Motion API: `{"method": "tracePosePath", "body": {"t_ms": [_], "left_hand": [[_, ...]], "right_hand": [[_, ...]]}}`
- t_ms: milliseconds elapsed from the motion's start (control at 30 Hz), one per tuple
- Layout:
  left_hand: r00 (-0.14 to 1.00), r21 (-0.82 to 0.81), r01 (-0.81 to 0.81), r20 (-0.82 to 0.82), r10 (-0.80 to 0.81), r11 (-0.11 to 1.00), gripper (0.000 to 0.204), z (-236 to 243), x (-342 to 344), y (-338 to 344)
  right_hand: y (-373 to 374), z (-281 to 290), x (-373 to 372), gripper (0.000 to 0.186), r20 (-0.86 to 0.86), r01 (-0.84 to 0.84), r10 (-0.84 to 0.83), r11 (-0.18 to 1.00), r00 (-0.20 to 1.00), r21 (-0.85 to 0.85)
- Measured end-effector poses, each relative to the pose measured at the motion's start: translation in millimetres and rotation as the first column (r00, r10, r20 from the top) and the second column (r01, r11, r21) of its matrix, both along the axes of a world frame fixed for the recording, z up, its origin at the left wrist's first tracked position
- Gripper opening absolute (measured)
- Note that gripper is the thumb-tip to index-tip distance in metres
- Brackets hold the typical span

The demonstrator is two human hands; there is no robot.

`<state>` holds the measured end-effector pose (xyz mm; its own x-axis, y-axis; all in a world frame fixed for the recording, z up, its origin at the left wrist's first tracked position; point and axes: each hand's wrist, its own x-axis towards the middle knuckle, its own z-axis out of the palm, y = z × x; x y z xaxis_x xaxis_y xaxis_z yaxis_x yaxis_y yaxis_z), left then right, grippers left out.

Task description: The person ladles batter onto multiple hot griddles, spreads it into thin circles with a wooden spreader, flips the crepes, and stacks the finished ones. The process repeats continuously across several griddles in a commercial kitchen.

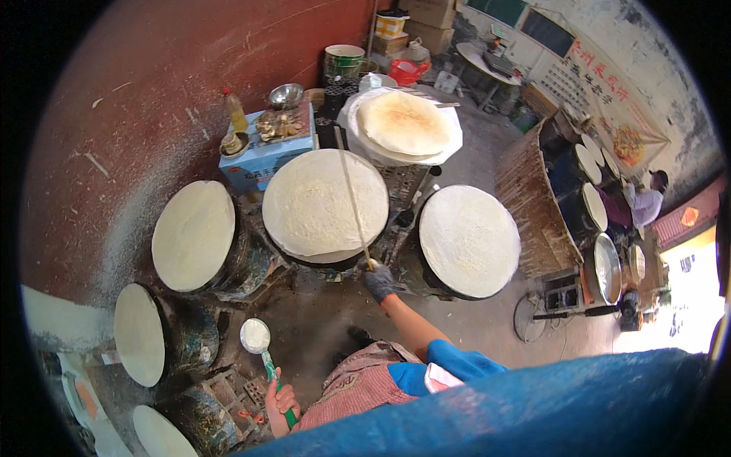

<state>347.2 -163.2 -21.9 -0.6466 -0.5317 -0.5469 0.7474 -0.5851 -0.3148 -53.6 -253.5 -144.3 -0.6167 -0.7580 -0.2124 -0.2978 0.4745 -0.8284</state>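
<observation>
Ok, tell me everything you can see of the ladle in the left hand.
The ladle has a round bowl and a straight green handle with pale patches near the bowl. The bowl holds something white; whether batter or powder, I can't tell. The bare left hand grips the handle's lower part, its end showing below the fist. It slants away from the person, bowl foremost, with nothing else visibly touching it. Its material is unclear.

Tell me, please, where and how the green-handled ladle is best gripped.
I'd grip the green handle near its lower end, from the person's side, where the left hand holds it: it is slim and points toward the body, with the pale-filled bowl at the far end.
</observation>
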Motion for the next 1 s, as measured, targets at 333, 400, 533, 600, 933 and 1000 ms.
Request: {"method": "tracePosePath", "body": {"t_ms": [333, 400, 533, 600, 933, 1000], "left_hand": [[0.996, -0.012, 0.079, 0.03, -0.079, 0.997, 0.034, 8, 22, 22], [0.993, -0.002, 0.094, 0.068, -0.093, 0.996, 0.033, 1, 30, 28], [0.987, -0.015, 0.15, 0.057, -0.149, 0.989, 0.032, -11, 40, 34], [0.989, -0.015, 0.141, 0.04, -0.14, 0.99, 0.031, -11, 40, 39], [0.999, -0.087, -0.045, 0.008, 0.045, 0.995, 0.028, 10, -4, 93], [0.993, -0.111, -0.12, -0.036, 0.117, 0.987, 0.028, 4, -22, 108]], "right_hand": [[-50, -49, 53, 0.029, 0.067, -0.124, 0.132, 0.987, 0.989, -0.105], [-59, -44, 69, 0.029, 0.048, -0.205, 0.207, 0.977, 0.977, -0.052], [-80, -19, 104, 0.027, 0.224, -0.395, 0.375, 0.917, 0.9, 0.053], [-77, -4, 115, 0.027, 0.272, -0.483, 0.49, 0.87, 0.828, -0.099], [54, 15, 67, 0.02, 0.265, -0.652, 0.611, 0.752, 0.745, 0.097], [74, 11, 49, 0.023, 0.306, -0.656, 0.594, 0.738, 0.744, 0.16]]}}
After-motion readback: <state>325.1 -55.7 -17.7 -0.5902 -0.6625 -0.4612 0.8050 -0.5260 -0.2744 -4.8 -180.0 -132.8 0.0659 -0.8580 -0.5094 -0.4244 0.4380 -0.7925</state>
